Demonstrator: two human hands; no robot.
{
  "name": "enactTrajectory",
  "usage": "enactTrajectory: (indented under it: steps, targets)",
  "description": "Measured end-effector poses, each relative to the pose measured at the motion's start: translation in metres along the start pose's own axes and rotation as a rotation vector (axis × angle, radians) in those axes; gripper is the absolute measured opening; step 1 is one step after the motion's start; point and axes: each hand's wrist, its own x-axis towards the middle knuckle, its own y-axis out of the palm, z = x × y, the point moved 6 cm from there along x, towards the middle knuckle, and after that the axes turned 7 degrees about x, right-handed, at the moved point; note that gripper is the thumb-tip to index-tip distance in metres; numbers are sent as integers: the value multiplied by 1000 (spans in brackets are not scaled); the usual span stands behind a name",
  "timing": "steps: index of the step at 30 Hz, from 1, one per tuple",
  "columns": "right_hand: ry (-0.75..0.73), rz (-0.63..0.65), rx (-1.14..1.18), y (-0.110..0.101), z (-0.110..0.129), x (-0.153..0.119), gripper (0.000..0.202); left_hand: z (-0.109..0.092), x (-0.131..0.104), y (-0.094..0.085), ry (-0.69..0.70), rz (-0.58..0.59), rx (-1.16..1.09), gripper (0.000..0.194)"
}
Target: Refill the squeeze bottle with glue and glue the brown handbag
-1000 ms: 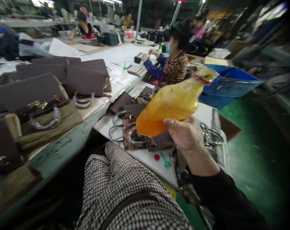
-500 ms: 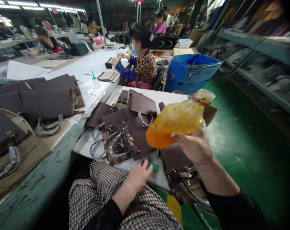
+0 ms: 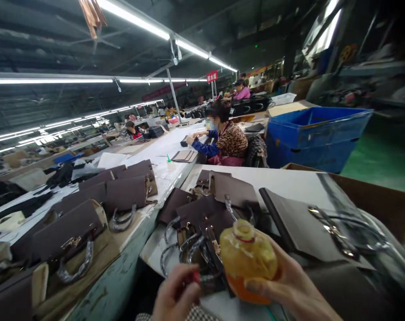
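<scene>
A soft clear bottle [image 3: 247, 256] with orange-yellow liquid stands nearly upright in my right hand [image 3: 289, 281], whose fingers wrap its side and base. A red band circles its open-looking neck. Lower and to the left, my left hand [image 3: 177, 294] is closed round a small red item [image 3: 196, 275], blurred by motion. Behind both hands, dark brown handbags [image 3: 202, 209] with plastic-wrapped handles and gold clasps lie piled on the white tabletop [image 3: 289, 178].
More brown bags [image 3: 125, 194] cover the long table at left. A large bag [image 3: 309, 223] lies at right beside a cardboard box [image 3: 379, 196]. Beyond are a blue bin [image 3: 316, 138], a seated co-worker [image 3: 229, 138] and a small green-tipped bottle [image 3: 169, 162].
The view has tilted up and left. The bottle has turned from lying sideways to nearly upright, neck up. My left hand has risen from beside my lap, and a large bag now shows at right.
</scene>
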Motion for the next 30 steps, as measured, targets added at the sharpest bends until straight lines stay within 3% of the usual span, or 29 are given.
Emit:
enactTrajectory:
  steps: [2, 4, 6, 8, 11, 20, 25, 30]
  targets:
    - [28, 79, 82, 29, -23, 1, 88, -3, -9, -72, -88, -227, -136, 34]
    - [51, 169, 110, 56, -49, 2, 89, -22, -17, -126, -55, -327, -127, 32]
    - [43, 237, 85, 80, -71, 2, 89, -46, -24, -161, 20, -369, 5, 30]
    - [-15, 272, 2, 100, -87, 1, 87, -65, -32, -178, 76, -355, 150, 28]
    - [-155, 314, -190, 126, -102, -2, 81, -75, -45, -189, 82, -276, 294, 29]
    - [-601, 462, -632, 177, -114, -21, 80, -65, -88, -205, -82, -126, 415, 29]
    - [-751, 484, -721, 193, -113, -32, 73, -54, -102, -206, -202, -113, 429, 20]
    - [-769, 496, -735, 201, -120, -38, 76, -56, -117, -206, -126, -167, 503, 22]
